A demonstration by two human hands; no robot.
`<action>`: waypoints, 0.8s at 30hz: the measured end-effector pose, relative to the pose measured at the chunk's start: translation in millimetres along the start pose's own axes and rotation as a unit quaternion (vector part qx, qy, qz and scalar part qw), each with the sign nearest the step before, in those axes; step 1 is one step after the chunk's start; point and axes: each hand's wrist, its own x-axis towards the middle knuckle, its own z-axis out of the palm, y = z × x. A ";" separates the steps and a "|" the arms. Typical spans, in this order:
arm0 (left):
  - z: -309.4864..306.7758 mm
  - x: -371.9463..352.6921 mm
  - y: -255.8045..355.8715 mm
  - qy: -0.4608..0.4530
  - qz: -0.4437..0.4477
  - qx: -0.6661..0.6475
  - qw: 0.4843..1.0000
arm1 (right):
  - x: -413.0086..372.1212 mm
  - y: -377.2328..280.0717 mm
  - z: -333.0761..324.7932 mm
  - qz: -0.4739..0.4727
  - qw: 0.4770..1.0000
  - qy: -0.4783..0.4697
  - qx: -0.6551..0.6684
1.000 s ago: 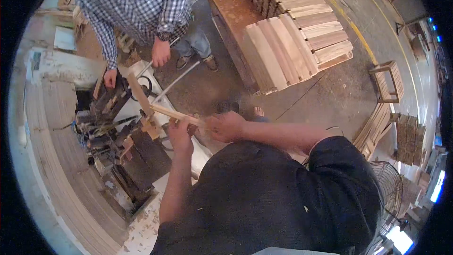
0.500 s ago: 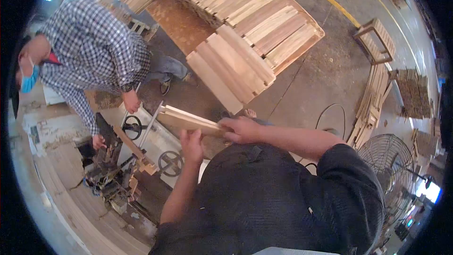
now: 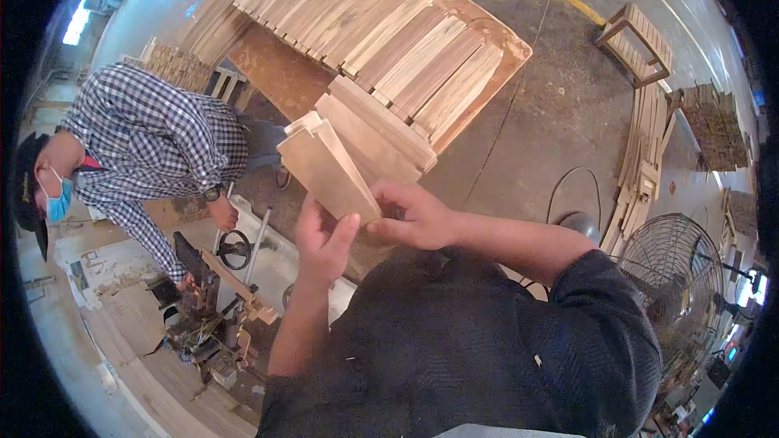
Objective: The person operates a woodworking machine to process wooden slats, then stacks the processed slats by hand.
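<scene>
A small stack of short wooden boards is held between my two hands, tilted, with a broad face showing and the far ends slightly fanned. My left hand grips the stack's near left side, its thumb on the face and its fingers partly hidden behind. On the right side of the near end, my right hand is closed around the boards, thumb along the edge. Just beyond the held boards lies a pile of similar boards at the near edge of a brown table.
Rows of boards cover much of the table. At left, a co-worker in a checked shirt reaches over a machine with a handwheel. A caged fan stands close on my right, near long wood strips and a wooden frame.
The held boards have swung from pointing left, nearly edge-on, to pointing up and away with their broad face visible. My left hand has closed on them from beside. The view has shifted.
</scene>
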 end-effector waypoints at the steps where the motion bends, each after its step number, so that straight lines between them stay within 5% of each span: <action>1: 3.2 0.7 0.3 -0.007 0.004 0.002 1.000 | -1.8 -2.0 -4.1 -0.001 1.000 -0.012 0.018; 14: 5.3 -4.3 2.8 0.030 -0.030 -0.050 0.998 | 6.5 -2.2 -20.3 0.022 0.992 -0.065 -0.103; 17: -31.9 9.1 11.2 0.140 0.020 0.027 0.990 | 19.7 -25.4 -21.1 0.008 0.993 -0.003 -0.117; 20: -78.5 44.9 23.9 0.298 0.073 -0.006 0.952 | 43.4 -41.1 -54.5 -0.098 0.951 0.129 -0.264; 24: -135.7 93.4 21.6 0.324 0.053 -0.037 0.944 | 77.9 -48.8 -99.1 -0.103 0.895 0.180 -0.395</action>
